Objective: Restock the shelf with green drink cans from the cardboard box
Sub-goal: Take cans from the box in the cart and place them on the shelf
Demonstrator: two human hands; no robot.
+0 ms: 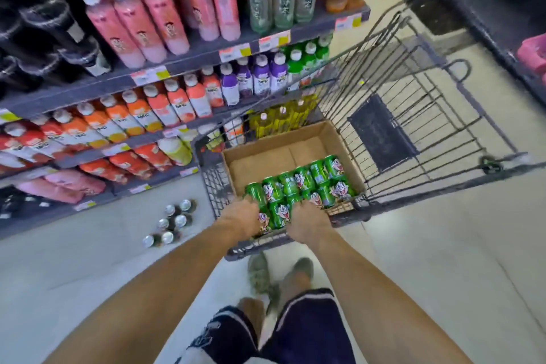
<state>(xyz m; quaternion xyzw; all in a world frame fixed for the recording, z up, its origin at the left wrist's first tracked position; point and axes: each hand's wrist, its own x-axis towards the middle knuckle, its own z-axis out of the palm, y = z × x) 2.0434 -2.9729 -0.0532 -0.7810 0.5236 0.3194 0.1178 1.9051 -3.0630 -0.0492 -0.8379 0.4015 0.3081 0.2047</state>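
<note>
A cardboard box [266, 156] sits in a dark wire shopping cart [413, 115]. Several green drink cans [313, 180] with a cartoon face lie in rows in the near half of the box; the far half shows bare cardboard. My left hand [240, 216] reaches over the cart's near rim, and its fingers curl round a green can [256, 193] at the near left corner. My right hand [307, 223] is beside it, its fingers curled down onto a green can in the near row, which it mostly hides. The shelf [124, 80] stands to the left.
The shelf rows hold pink, orange, purple and green bottles [153, 18]. Several dark cans with silver tops [174, 221] stand on the floor between shelf and cart. Another shelf [520, 47] lines the aisle's right side. My feet [280, 275] are just behind the cart.
</note>
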